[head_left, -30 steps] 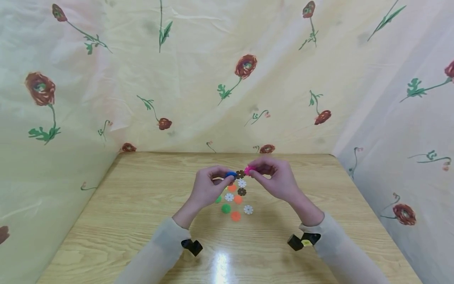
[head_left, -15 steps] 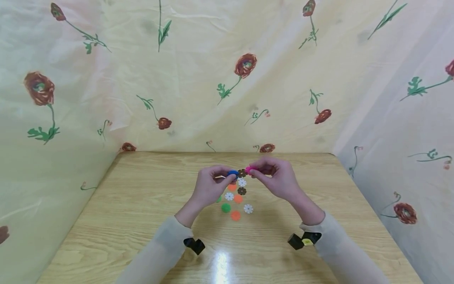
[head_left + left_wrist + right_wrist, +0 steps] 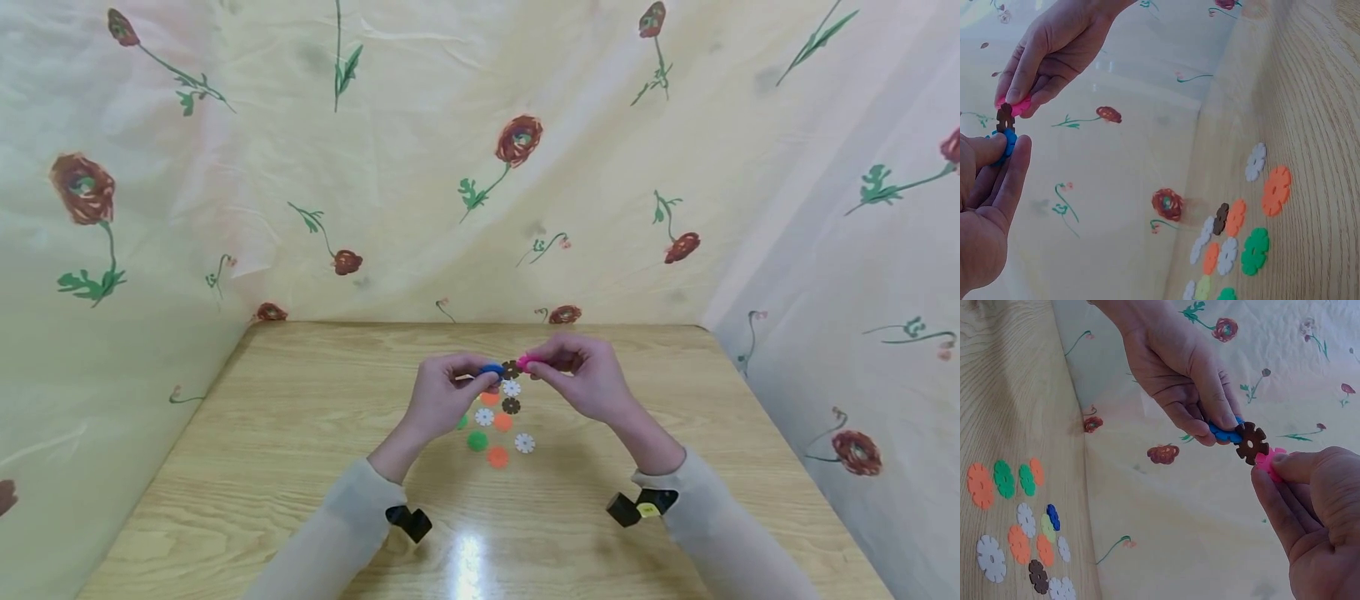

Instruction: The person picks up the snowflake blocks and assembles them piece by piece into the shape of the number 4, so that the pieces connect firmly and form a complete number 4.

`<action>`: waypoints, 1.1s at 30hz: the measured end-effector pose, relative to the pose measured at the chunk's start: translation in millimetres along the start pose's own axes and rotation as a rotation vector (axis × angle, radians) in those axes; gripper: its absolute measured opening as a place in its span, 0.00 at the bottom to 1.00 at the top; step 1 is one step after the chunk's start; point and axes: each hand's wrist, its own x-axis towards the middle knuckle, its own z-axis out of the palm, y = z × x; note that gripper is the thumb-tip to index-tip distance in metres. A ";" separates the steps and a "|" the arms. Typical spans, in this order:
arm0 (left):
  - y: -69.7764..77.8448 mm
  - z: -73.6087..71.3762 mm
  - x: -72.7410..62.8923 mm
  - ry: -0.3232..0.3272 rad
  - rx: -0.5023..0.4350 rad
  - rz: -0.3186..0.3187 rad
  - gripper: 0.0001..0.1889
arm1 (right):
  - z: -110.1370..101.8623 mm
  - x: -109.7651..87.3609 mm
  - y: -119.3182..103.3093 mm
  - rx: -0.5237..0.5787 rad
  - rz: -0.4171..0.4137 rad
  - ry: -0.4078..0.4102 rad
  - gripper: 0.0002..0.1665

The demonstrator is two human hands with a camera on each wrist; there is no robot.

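Above the table, my left hand (image 3: 442, 396) pinches a blue notched disc (image 3: 492, 369) between thumb and fingers. Opposite it, my right hand (image 3: 585, 379) pinches a pink notched disc (image 3: 1268, 464). A brown snowflake disc (image 3: 1250, 444) sits between the two, meeting the blue one on one side and the pink one on the other. In the left wrist view the brown disc (image 3: 1005, 117) stands edge to edge with both. Fingers cover part of the blue and pink discs; how deep the slots engage I cannot tell.
Several loose snowflake discs lie on the wooden table (image 3: 300, 450) below the hands: orange (image 3: 498, 457), green (image 3: 477, 441), white (image 3: 525, 442) and brown (image 3: 511, 406), plus a dark blue one (image 3: 1053, 517) in the right wrist view. Flowered cloth (image 3: 420, 167) surrounds the table.
Both hands keep their grips and stay nearly in place. The left hand has shifted very slightly right, and the pink disc has tilted a little in the right fingers.
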 end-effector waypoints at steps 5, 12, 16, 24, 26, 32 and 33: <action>-0.4 -0.1 0.1 0.002 -0.001 0.016 0.05 | 1.5 0.1 1.0 0.022 -0.006 -0.003 0.09; 3.7 -0.7 4.4 0.013 0.022 0.037 0.06 | 4.0 3.6 -0.8 -0.065 -0.021 0.067 0.09; 5.6 -4.5 7.2 -0.010 0.050 0.055 0.07 | 3.8 7.4 -0.9 -0.106 -0.031 0.078 0.09; 9.8 -8.2 9.2 -0.016 0.140 0.119 0.09 | 5.8 11.7 -1.9 -0.107 -0.073 0.067 0.10; 9.7 -8.3 9.1 -0.007 0.148 0.125 0.08 | 6.5 11.8 -1.7 -0.099 -0.079 0.060 0.11; 10.9 -10.2 7.4 0.033 0.169 0.108 0.07 | 5.8 10.6 3.1 -0.075 -0.070 0.031 0.17; 11.2 -10.8 7.2 0.042 0.173 0.102 0.07 | 5.2 10.1 4.7 -0.071 -0.064 0.021 0.17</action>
